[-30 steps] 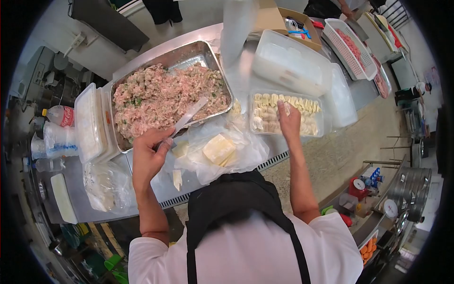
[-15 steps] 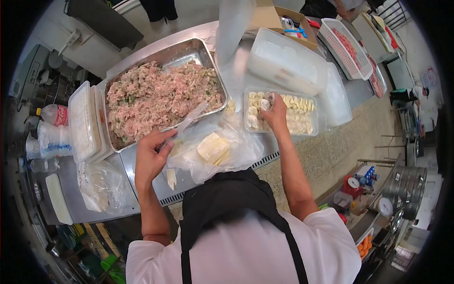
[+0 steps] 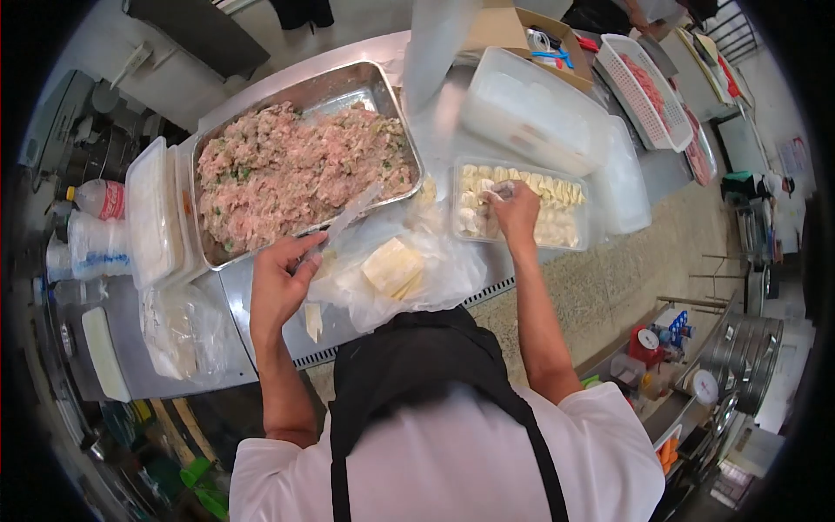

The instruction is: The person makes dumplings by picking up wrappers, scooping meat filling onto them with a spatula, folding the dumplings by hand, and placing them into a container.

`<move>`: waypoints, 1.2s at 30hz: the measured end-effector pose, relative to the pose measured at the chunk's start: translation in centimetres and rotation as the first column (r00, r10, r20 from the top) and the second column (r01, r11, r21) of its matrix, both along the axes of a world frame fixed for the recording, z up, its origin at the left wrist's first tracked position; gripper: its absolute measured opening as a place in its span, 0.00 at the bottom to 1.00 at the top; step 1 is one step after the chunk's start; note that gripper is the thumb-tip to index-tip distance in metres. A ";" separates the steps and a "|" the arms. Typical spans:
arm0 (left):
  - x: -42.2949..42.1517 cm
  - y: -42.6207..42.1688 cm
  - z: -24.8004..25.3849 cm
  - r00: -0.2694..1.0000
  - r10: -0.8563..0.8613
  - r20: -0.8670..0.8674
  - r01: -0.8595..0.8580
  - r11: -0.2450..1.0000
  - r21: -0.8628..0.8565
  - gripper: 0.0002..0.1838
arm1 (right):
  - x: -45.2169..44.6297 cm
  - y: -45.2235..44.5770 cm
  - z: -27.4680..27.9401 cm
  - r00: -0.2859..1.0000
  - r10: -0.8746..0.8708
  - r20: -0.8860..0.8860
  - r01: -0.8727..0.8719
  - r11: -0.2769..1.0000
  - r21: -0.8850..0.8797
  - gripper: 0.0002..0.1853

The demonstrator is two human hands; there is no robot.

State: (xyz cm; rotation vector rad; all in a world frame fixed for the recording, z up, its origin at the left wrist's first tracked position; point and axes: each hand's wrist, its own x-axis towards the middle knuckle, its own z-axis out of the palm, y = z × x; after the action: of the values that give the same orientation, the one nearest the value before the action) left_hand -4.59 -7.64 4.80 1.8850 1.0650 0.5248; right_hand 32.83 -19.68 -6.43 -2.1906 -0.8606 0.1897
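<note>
A flat, pale spatula [image 3: 355,207] is gripped in my left hand [image 3: 285,265], its blade over the near edge of a metal tray [image 3: 409,143] full of minced meat [image 3: 287,170] with green bits. My right hand [image 3: 515,209] is over a clear plastic box [image 3: 581,239] holding rows of dumplings [image 3: 557,189]. Its thumb and fingers are pinched together; whether a dumpling is between them is too small to tell. Between my hands, a stack of yellowish wrappers [image 3: 391,265] lies on crumpled plastic film [image 3: 457,270].
Behind the dumplings are a large translucent container [image 3: 535,113] and a lid [image 3: 631,187]. A white basket [image 3: 644,91] of meat stands at the back right. Stacked boxes [image 3: 155,213], a bagged item [image 3: 183,335] and a cola bottle [image 3: 97,202] are on the left. A co-worker's hand [image 3: 639,17] shows at the top.
My right hand moved left within the dumpling box, then slightly back right, its fingers now lower over the dumplings. My left hand keeps hold of the spatula with little movement.
</note>
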 end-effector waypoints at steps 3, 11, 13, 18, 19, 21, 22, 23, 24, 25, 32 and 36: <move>-0.8 0.2 -0.6 0.996 0.084 -0.041 -0.086 0.996 -0.035 0.18 | -2.5 -0.2 3.0 0.985 0.093 0.145 -0.110 0.987 0.118 0.12; -0.2 -0.3 -0.8 0.995 0.069 -0.073 -0.076 0.993 -0.096 0.22 | -14.2 -0.4 -0.4 0.492 0.867 0.082 -0.870 0.492 0.018 0.14; -0.6 -0.3 -1.1 0.994 0.085 -0.075 -0.093 0.989 -0.113 0.22 | -14.3 0.1 -1.2 0.480 0.875 0.067 -0.875 0.482 -0.030 0.14; -2.6 0.8 -2.4 0.988 0.095 -0.118 -0.085 0.993 0.083 0.20 | -14.3 0.4 -0.8 0.469 0.881 0.059 -0.878 0.473 -0.081 0.12; -2.7 1.0 -2.1 0.989 0.095 -0.118 -0.085 0.993 0.086 0.20 | -14.6 0.0 -0.2 0.441 0.894 0.073 -0.889 0.447 -0.103 0.12; -2.7 1.4 -1.3 0.938 0.108 -0.328 -0.040 0.978 0.206 0.18 | -14.8 -0.1 -0.2 0.418 0.904 0.088 -0.896 0.426 -0.125 0.12; -2.6 1.9 -1.3 0.939 0.108 -0.326 -0.039 0.977 0.210 0.18 | -14.7 0.0 -0.9 0.433 0.898 0.078 -0.888 0.439 -0.134 0.12; -2.4 2.6 -1.5 0.923 0.085 -0.374 0.030 0.956 0.291 0.16 | -14.7 0.0 -1.3 0.447 0.892 0.066 -0.881 0.451 -0.143 0.12; -2.2 3.3 -1.7 0.904 0.071 -0.422 0.100 0.924 0.369 0.14 | -14.6 0.0 -1.5 0.445 0.892 0.072 -0.881 0.451 -0.143 0.12; -1.8 4.1 -1.9 0.904 0.079 -0.419 0.096 0.920 0.379 0.14 | -14.5 0.1 -1.6 0.499 0.866 0.026 -0.864 0.500 -0.054 0.10; 3.1 7.6 -4.3 0.787 0.028 -0.617 0.242 0.905 0.349 0.10 | -13.8 0.1 -1.6 0.562 0.820 -0.103 -0.824 0.566 0.010 0.08; 3.9 7.9 -4.5 0.802 -0.124 -0.585 0.394 0.845 0.361 0.13 | -14.2 -0.2 -1.3 0.583 0.811 -0.053 -0.811 0.585 0.015 0.08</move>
State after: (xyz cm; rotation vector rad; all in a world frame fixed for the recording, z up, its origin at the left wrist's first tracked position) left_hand -0.65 0.27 0.25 2.6790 1.0463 0.0615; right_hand 18.61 -19.89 -7.70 -1.6116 -1.7979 0.6985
